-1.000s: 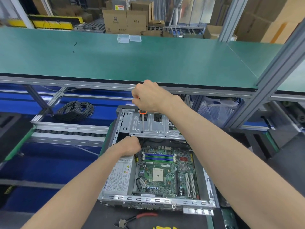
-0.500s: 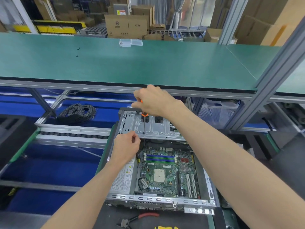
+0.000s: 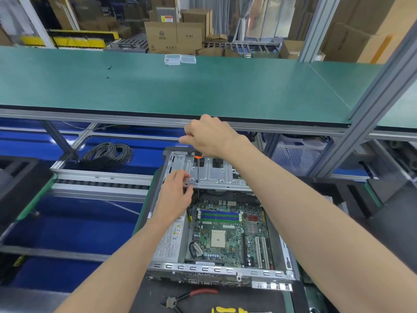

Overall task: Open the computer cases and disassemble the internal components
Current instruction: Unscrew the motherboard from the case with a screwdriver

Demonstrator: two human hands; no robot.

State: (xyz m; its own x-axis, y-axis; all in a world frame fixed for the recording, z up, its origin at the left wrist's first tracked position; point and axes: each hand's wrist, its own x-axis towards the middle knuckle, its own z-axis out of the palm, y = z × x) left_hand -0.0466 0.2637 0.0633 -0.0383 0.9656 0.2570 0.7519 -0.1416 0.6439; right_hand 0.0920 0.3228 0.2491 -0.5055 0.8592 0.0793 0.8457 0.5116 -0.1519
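Both forearms are bare to the frame's edge, no sleeves showing. The bare left hand (image 3: 174, 195) and bare right hand (image 3: 209, 135) wear nothing visible.

Open computer case (image 3: 216, 273) sits at centre, below and in front of the counter (image 3: 203, 86). In the case: motherboard (image 3: 228, 236) right of the power supply (image 3: 168, 242), drive bracket (image 3: 216, 172) behind both. Cable coil (image 3: 107, 154) lies left of the case. Pliers (image 3: 187, 298) lie in front. Two small boxes (image 3: 179, 59) sit on the counter's far edge, cardboard boxes (image 3: 173, 37) behind.
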